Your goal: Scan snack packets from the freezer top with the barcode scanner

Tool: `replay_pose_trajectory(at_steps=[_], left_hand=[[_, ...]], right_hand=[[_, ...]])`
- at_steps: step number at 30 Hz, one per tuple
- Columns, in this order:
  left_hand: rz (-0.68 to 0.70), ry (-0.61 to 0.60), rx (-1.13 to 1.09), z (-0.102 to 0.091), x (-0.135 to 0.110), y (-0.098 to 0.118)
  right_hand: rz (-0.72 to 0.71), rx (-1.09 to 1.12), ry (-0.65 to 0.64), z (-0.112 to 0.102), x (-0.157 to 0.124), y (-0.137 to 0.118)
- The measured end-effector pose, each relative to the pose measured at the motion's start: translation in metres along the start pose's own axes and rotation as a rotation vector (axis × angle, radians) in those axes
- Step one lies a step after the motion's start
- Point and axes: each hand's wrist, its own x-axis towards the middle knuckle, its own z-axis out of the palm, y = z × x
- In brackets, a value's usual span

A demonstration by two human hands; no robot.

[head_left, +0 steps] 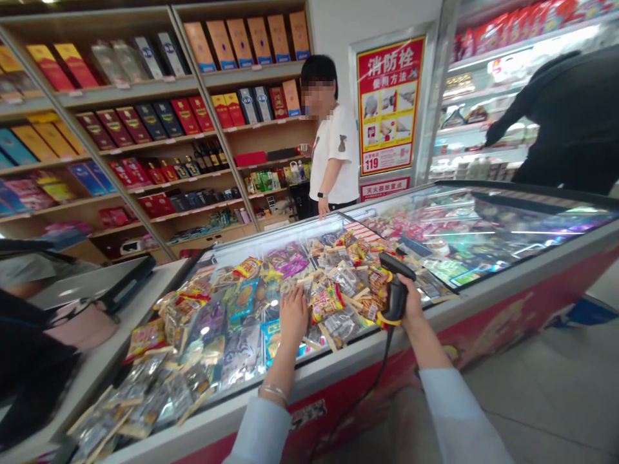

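Black-and-yellow pistol-shaped scanner (396, 293): right hand (412, 301) grip closed round handle | left hand (294, 309) on glossy plastic packets (327, 303), hold unclear | tugged black cord (379, 374) could drag packets off (loosely heaped)

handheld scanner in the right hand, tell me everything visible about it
The scanner is black with yellow edging, apparently plastic, its head above a handle. The right hand grips it roughly upright beside packaged snacks; whether it touches them is unclear. A dark cord hangs from its base past the front of the display case.
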Motion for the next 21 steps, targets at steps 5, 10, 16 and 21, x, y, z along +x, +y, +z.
replay_pose_trajectory(at_steps=[5, 10, 16, 21], left_hand=[[-0.023, -0.045, -0.098, -0.0053, -0.0007, 0.0026], [-0.025, -0.071, -0.118, -0.0090, -0.0014, 0.0060], [-0.024, -0.069, -0.116, -0.0078, -0.0022, 0.0073], [-0.030, -0.073, -0.108, -0.0082, -0.0025, 0.0085]], right_hand=[[-0.054, 0.062, 0.102, 0.0060, -0.0045, -0.0024], [-0.050, 0.091, 0.084, 0.0051, -0.0043, -0.0029], [-0.049, 0.073, 0.071, 0.0018, -0.0015, -0.0010], [-0.036, 0.076, 0.078, 0.0044, -0.0032, -0.0028]])
